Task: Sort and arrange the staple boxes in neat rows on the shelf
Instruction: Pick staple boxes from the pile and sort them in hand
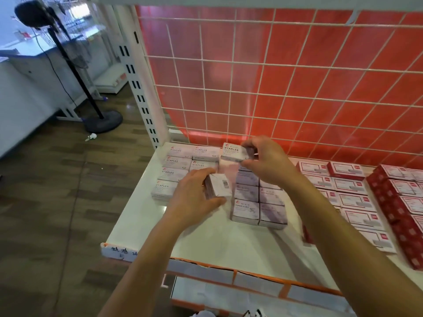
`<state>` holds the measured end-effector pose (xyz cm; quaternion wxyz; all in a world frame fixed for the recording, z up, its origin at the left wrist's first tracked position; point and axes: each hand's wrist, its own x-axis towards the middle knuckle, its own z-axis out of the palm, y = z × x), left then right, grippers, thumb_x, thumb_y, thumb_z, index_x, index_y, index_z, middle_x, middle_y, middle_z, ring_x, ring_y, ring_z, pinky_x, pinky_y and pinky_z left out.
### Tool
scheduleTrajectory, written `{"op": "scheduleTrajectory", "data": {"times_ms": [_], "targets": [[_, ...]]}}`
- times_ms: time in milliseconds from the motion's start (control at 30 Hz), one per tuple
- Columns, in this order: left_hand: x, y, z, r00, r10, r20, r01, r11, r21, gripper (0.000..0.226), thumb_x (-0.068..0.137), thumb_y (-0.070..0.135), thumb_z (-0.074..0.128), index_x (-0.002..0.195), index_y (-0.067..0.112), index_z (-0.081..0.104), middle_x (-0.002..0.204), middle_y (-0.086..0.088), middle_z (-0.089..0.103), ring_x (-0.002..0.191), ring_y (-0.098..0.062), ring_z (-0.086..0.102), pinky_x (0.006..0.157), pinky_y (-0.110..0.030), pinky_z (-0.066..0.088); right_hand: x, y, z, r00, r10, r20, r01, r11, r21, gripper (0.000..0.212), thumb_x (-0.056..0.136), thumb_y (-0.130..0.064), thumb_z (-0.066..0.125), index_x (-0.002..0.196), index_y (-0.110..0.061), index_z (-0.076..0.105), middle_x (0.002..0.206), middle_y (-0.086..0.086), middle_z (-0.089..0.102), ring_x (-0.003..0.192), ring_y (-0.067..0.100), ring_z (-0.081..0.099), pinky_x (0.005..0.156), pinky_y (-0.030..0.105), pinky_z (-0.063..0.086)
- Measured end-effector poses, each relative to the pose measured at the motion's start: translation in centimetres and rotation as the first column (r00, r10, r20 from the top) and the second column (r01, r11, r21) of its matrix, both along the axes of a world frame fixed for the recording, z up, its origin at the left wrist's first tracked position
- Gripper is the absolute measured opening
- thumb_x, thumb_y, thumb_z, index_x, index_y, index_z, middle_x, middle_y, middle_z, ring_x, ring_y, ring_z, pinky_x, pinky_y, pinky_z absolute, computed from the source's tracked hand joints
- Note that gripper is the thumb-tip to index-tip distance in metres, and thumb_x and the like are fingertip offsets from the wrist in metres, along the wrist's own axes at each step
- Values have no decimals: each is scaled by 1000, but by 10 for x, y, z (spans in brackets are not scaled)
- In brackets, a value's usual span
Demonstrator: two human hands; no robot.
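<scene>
At the back of the white shelf, close to the wire grid, the person's right hand pinches a staple box by its right end, printed face up and held level. It sits over the strip of bare shelf between the laid rows of matching staples on the left and the block of paper-clip boxes in the middle. Whether the box already touches the shelf cannot be told. The left hand grips a barcoded pack, label side up, hovering just in front of the laid rows; it may be one box or a small stack.

The step in hand looks like starting a third column of staples at the back. To do it well, the person should:

- Set the box down flat with its left edge flush against the neighbouring back box.
- Keep its rear edge in line with that row.
- Keep the lettering turned the same way as the others.
- Let go only once the box is seated, since the end pinch could let it swing.
- Flip the left hand's pack face up before it follows.

The gap is narrow, so the paper-clip boxes may need nudging toward the red-and-white boxes.
</scene>
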<state>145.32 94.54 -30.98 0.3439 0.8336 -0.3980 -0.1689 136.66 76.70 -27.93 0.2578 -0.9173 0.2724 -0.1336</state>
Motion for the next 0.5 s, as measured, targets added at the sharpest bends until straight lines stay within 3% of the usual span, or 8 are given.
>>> {"op": "scheduleTrajectory", "data": {"times_ms": [100,333,433,500], "targets": [[7,11,0,1000,11,-19,-11,1000,-10,72,70,30,83,133,24,50,121,3,56,108,-13,56,97,-37,49,15,13,-4,999,35,-21,-36,998,-56,25,78,-16,71,102,-11,64,96,2,58,95,19,50,77,26,35],[25,33,-1,998,41,-54,-43,999,-30,70,71,28,83,133,25,50,126,3,56,112,-13,56,97,-35,50,47,37,-14,995,34,-89,-40,997,-63,31,79,-19,72,108,-15,62,115,2,57,109,23,46,96,34,38],[31,37,-1,998,38,-43,-39,999,-30,71,71,29,82,134,24,49,127,3,55,114,-13,55,99,-34,48,62,42,-8,995,29,-95,-34,999,-42,15,80,-19,71,87,-20,58,108,0,58,107,22,48,98,36,40],[34,39,-2,998,33,-55,-35,999,-41,71,72,28,82,135,23,49,127,4,55,113,-11,55,96,-25,47,74,45,-2,995,29,-93,-32,999,-33,22,82,-17,69,74,-22,49,105,3,58,104,22,49,97,36,41]]}}
